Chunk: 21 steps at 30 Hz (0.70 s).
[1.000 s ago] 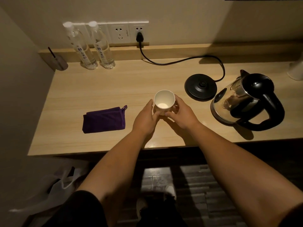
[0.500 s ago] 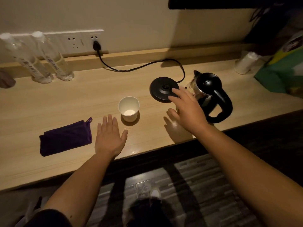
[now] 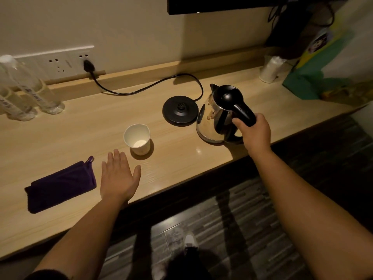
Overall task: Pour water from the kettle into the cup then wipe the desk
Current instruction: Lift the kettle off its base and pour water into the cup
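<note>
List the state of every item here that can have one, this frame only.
kettle: lid shut, off its base, standing on the desk
kettle base: bare, plugged in
cup: upright
purple cloth: folded, untouched
water bottles: upright
right hand: gripping kettle handle
left hand: open, flat

This looks like a hotel room. A long built-in wooden worktop [image 3: 84, 130] runs along a plain wall, with a row of wall sockets [image 3: 60, 62] above its back edge. Two sealed water bottles [image 3: 30, 91] stand at the back left corner, an electric kettle [image 3: 220, 116] and its plugged-in base [image 3: 180, 110] sit toward the right, beside a paper cup [image 3: 138, 139]. A dark screen [image 3: 212, 4] hangs on the wall.
</note>
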Available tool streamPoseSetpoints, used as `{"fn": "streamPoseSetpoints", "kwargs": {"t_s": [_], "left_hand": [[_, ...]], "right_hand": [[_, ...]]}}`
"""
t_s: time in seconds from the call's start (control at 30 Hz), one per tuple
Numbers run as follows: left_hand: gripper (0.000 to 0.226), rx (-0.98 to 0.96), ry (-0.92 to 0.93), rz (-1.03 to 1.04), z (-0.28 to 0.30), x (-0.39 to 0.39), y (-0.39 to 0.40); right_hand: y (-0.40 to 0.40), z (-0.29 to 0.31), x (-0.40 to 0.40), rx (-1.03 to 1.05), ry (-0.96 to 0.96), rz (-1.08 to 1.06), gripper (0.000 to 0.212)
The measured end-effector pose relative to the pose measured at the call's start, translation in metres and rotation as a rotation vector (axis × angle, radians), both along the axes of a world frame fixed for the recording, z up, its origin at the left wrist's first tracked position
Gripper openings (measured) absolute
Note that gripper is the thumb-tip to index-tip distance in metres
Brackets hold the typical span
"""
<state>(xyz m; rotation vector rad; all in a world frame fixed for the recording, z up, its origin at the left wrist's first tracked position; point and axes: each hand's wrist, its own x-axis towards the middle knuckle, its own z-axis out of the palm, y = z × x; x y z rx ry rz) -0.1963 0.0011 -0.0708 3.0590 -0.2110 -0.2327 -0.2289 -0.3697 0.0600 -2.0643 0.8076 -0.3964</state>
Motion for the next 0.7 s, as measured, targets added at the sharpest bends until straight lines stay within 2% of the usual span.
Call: {"fn": "streamPoseSetpoints", "kwargs": {"t_s": [0.2, 0.43, 0.7], "left_hand": [[0.081, 0.009, 0.012, 0.014, 0.001, -0.001, -0.001], [0.081, -0.012, 0.015, 0.012, 0.0, 0.002, -0.001], [0.083, -0.049, 0.02, 0.034, -0.009, 0.004, 0.001]], "right_hand": [[0.008, 0.006, -0.001, 0.008, -0.079, 0.037, 0.04], [0.039, 0.046, 0.019, -0.091, -0.045, 0.317, 0.034], [0.084, 0.074, 0.051, -0.359, 0.125, 0.697, 0.044]]}}
